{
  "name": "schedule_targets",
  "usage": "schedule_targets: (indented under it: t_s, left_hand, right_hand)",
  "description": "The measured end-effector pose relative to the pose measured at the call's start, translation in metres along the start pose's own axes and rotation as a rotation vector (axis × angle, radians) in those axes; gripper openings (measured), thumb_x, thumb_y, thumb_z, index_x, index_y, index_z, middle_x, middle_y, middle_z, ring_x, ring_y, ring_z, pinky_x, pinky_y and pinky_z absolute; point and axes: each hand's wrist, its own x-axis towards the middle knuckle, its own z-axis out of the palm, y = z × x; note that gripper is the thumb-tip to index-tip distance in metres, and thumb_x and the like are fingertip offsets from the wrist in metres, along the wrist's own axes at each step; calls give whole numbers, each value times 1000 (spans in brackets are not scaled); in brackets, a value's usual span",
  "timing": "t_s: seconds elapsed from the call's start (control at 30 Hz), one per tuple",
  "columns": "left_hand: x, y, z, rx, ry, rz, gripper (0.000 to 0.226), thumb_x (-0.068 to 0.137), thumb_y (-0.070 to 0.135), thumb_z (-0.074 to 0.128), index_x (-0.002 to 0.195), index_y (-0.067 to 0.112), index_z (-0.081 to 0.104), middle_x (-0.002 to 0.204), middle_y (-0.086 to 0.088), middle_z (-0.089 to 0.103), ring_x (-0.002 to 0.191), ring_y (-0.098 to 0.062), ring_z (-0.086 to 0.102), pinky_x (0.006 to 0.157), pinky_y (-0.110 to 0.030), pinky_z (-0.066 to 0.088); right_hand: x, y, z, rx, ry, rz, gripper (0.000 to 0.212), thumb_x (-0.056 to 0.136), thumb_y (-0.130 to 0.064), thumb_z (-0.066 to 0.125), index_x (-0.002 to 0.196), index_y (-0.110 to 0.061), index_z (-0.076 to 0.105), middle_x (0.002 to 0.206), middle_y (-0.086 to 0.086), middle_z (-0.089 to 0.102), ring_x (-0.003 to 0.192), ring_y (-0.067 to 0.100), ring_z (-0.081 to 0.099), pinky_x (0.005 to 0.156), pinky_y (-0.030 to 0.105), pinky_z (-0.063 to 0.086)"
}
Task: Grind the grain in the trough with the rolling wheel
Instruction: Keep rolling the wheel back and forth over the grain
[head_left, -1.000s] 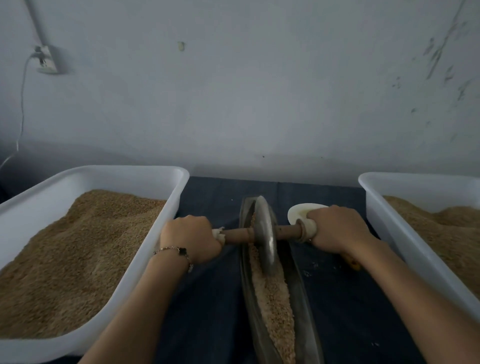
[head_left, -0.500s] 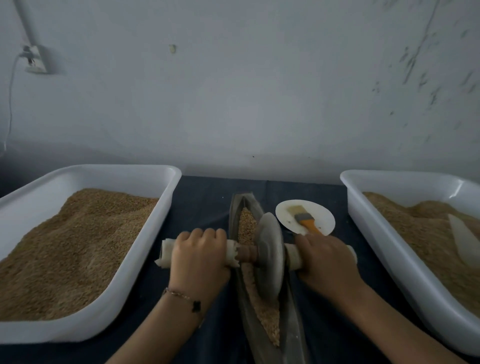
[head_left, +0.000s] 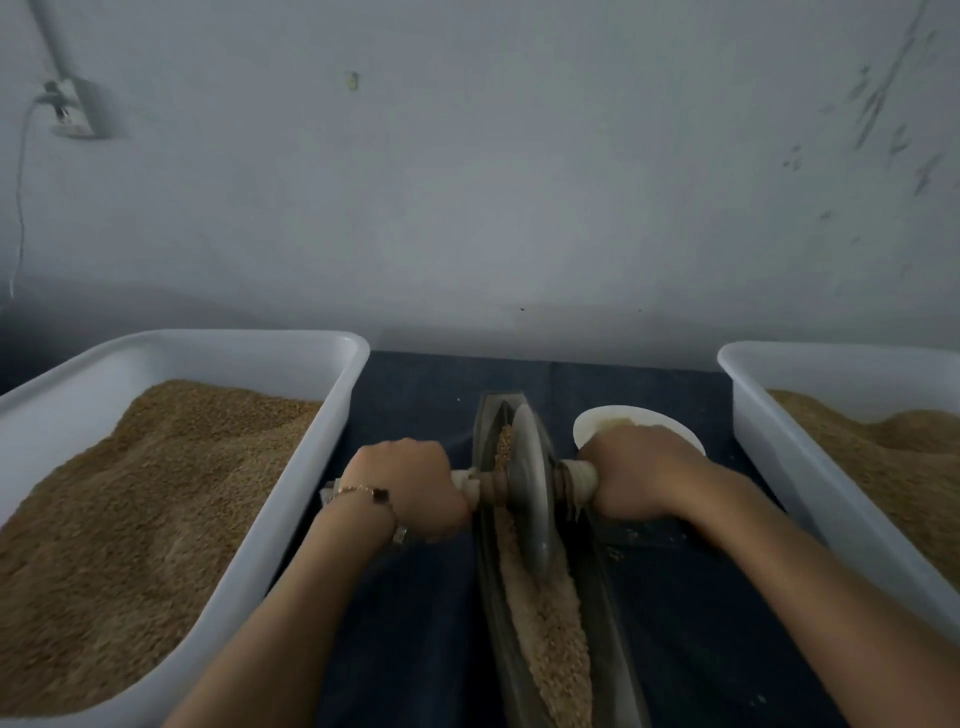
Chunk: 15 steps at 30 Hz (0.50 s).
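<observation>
Because the wheel needs even pressure from both sides to stay upright in its narrow channel, the person takes the axle at each end; reading from nine o'clock across, a white tub (head_left: 291, 525) heaped with grain sits just beside the left forearm, probably as the supply or the store within easy reach; the left hand (head_left: 410, 488), with a bracelet (head_left: 363, 491) at its wrist, has its fingers clenched round the left end of the axle (head_left: 480, 480); at the centre the rolling wheel (head_left: 532, 493) stands on edge in the trough (head_left: 608, 597), toward its twelve o'clock end, with the grain (head_left: 550, 634) lying along the channel back toward six o'clock; the right hand (head_left: 639, 480) wraps the right end of the axle likewise, hiding part of a small white dish (head_left: 597, 423) behind it; at three o'clock a second white tub (head_left: 800, 478) of grain stands well apart from the trough, likely keeping one batch separate from the other.
</observation>
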Motion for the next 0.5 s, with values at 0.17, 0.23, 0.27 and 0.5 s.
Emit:
schedule_targets:
  t_s: [0.17, 0.23, 0.27, 0.5]
  left_hand:
    - [15, 1, -7, 34, -22, -8, 19, 68, 37, 63, 62, 19, 62, 63, 5, 61, 60, -12, 58, 54, -23, 44]
    - [6, 4, -4, 90, 67, 21, 29, 78, 47, 54, 65, 21, 57, 63, 6, 58, 58, -10, 55, 51, -23, 38]
    - [-1, 6, -2, 116, 124, 36, 31, 80, 50, 51, 67, 23, 54, 63, 7, 57, 57, -8, 54, 51, -23, 37]
    - [-87, 17, 56, 102, 823, 241, 23, 58, 23, 74, 56, 18, 51, 51, 2, 49, 42, -16, 45, 43, -27, 38]
  right_hand:
    - [16, 5, -6, 94, -136, 37, 3, 62, -20, 64, 62, -22, 61, 65, -1, 62, 64, 17, 60, 54, 27, 42]
    - [1, 3, 6, 58, 2, 27, 2, 70, -27, 56, 70, -26, 57, 74, -3, 61, 70, 17, 57, 54, 27, 40]
    - [-10, 1, 14, 52, 85, 37, 4, 72, -32, 54, 73, -28, 53, 79, -3, 60, 74, 17, 56, 57, 29, 42]
    - [-93, -18, 64, -134, 944, -170, 35, 49, -14, 83, 75, -14, 59, 59, 4, 57, 49, 22, 54, 45, 30, 43]
